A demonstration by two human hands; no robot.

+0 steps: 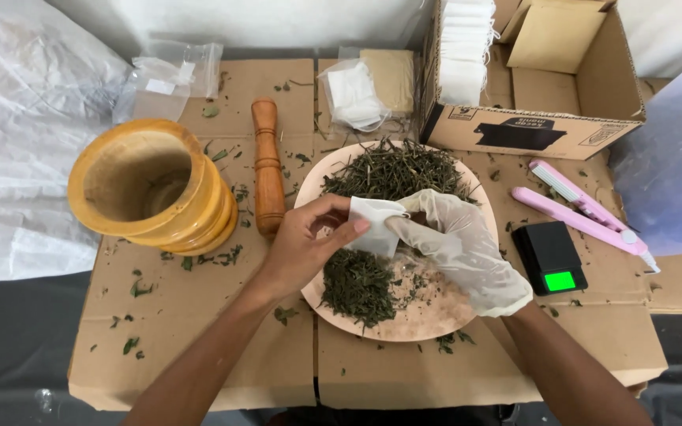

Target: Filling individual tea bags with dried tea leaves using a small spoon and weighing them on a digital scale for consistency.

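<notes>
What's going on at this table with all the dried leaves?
A person holds a small white paper bag over a plate of dried green herbs. The bare left hand pinches one edge, the gloved right hand the other. A wooden mortar and pestle sit to the left, a small black scale and pink sealer to the right.

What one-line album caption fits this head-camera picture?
Bare left hand and gloved right hand hold a small white bag over a plate of dried herbs.
</notes>
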